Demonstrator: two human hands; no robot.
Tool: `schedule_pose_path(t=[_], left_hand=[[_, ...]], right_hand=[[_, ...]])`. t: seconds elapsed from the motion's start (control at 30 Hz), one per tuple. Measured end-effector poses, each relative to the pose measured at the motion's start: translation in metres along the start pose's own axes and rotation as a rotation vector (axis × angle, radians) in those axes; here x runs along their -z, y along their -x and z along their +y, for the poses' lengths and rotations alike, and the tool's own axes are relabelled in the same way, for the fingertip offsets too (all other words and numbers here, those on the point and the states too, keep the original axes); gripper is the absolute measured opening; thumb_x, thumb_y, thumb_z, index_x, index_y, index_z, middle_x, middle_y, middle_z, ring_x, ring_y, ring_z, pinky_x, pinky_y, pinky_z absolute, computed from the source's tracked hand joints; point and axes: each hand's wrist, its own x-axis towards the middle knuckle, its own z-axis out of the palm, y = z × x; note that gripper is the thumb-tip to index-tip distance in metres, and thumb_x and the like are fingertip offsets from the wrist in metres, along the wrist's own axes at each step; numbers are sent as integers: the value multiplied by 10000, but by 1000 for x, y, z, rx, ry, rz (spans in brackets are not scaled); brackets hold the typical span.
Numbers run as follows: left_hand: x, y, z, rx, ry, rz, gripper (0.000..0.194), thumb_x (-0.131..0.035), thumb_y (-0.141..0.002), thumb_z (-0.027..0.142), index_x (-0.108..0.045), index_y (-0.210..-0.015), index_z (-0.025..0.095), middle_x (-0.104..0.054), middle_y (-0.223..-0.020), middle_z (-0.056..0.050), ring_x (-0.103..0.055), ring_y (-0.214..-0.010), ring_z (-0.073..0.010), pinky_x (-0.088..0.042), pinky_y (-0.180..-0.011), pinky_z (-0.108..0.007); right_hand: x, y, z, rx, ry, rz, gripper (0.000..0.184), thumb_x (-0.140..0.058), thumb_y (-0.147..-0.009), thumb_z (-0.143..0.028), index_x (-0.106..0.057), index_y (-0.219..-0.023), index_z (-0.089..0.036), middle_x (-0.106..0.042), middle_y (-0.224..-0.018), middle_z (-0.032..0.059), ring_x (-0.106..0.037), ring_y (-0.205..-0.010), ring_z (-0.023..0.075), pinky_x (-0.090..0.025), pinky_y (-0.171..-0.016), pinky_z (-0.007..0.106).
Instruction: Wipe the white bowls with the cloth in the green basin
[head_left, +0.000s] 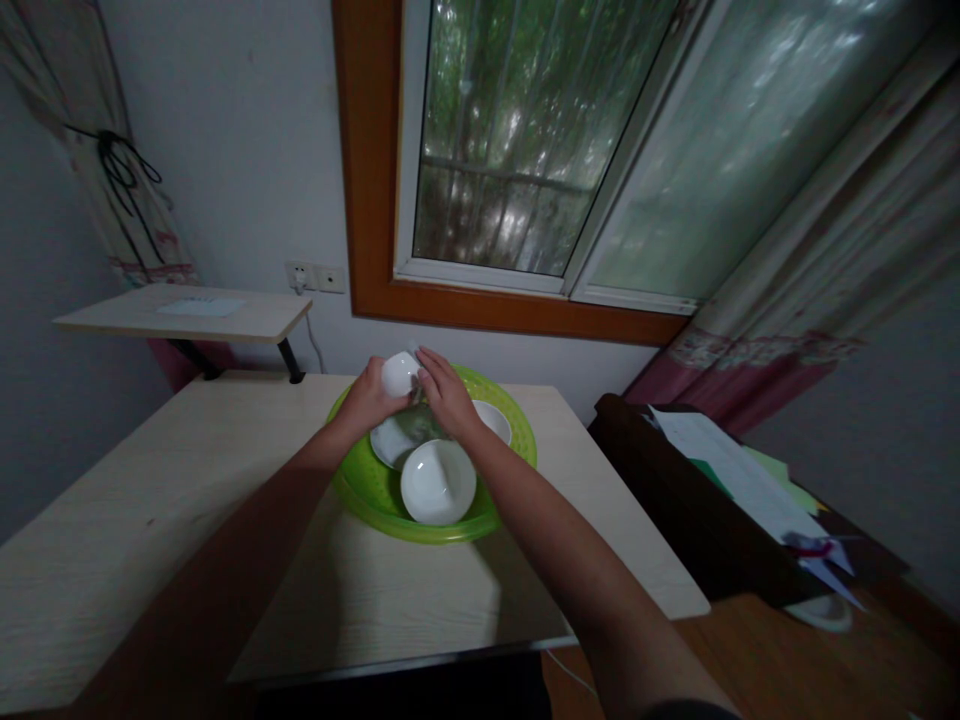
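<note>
A small white bowl (pixel 400 374) is tilted in the grip of my left hand (pixel 367 395), above a round lime-green plastic basket (pixel 442 535). From the other side, my right hand (pixel 448 392) presses its closed fingers toward the bowl's right edge. Something pale shows at those fingertips, too blurred to name. Inside the basket, a white bowl (pixel 439 482) faces up at the front. Another white dish (pixel 390 445) lies at the left, and a white bowl (pixel 495 422) at the right is partly behind my right wrist. A greyish-green translucent thing (pixel 422 425) lies below my hands.
The basket stands on a light wooden table (pixel 262 450). A small raised shelf (pixel 180 312) is at the back left, by a wall socket (pixel 315 277). A window (pixel 517 150) is behind. Papers (pixel 735 470) lie on dark furniture (pixel 675 500) to the right.
</note>
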Motion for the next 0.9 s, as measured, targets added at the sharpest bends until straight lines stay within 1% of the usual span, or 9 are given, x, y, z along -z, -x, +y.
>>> schedule_pose_path(t=[0.07,0.13,0.23,0.33,0.47,0.57,0.67,0.8,0.9], left_hand=[[1,0,-1,2,8,7,621,-759,-675,431,-420,-1138,192,-638,-1122,-135,-651,-1031,-292,-527,-830,-393],[2,-1,-1,13,10,24,627,-759,-679,431,-419,-1146,187,-631,-1136,-142,-645,-1050,-297,-524,-844,-401],[5,-2,0,49,18,55,637,-765,-674,450,-411,-1138,195,-622,-1129,-131,-643,-1042,-289,-522,-850,-404],[7,-3,-2,70,87,47,646,-768,-668,475,-399,-1128,210,-618,-1116,-103,-644,-1031,-267,-528,-846,-387],[3,-7,-12,88,227,7,670,-766,-664,496,-390,-1146,221,-608,-1166,-99,-644,-1065,-250,-537,-864,-374],[-2,-8,-19,91,316,-34,709,-762,-676,488,-368,-1198,214,-594,-1230,-123,-640,-1099,-250,-536,-896,-385],[-5,-8,-21,79,307,-58,736,-750,-699,464,-347,-1260,209,-570,-1286,-140,-617,-1159,-259,-516,-951,-407],[-6,-6,-19,-10,149,-62,766,-767,-673,400,-369,-1298,207,-529,-1343,-140,-545,-1264,-283,-447,-1060,-441],[-4,-5,-16,-89,63,-70,729,-766,-668,396,-415,-1278,207,-536,-1318,-126,-541,-1257,-283,-427,-1082,-440]], right_hand=[[1,-1,11,-133,-76,51,565,-334,-1023,-561,-585,-1387,-208,-579,-1437,108,-498,-1371,209,-330,-1202,430],[1,-1,21,-228,-185,41,623,-361,-990,-635,-605,-1356,-194,-598,-1413,117,-523,-1349,221,-338,-1190,440],[0,2,29,-346,-358,-16,674,-476,-937,-658,-528,-1415,-187,-554,-1460,122,-526,-1348,230,-373,-1163,438],[-2,6,29,-432,-439,-44,789,-601,-870,-648,-403,-1484,-193,-530,-1473,133,-546,-1321,241,-417,-1125,441],[-2,6,26,-434,-486,-11,919,-746,-760,-601,-342,-1473,-185,-543,-1432,144,-566,-1269,244,-436,-1103,411],[0,4,25,-449,-461,16,916,-789,-711,-564,-366,-1424,-174,-565,-1377,147,-581,-1223,251,-444,-1084,407],[3,2,29,-456,-406,5,894,-795,-701,-539,-373,-1405,-183,-575,-1342,138,-590,-1188,257,-455,-1061,421],[5,2,38,-334,-308,-26,881,-835,-668,-476,-404,-1390,-212,-574,-1333,114,-564,-1214,264,-421,-1088,450],[6,2,42,-192,-195,-53,871,-865,-649,-429,-447,-1377,-196,-539,-1369,138,-521,-1269,279,-382,-1120,455]])
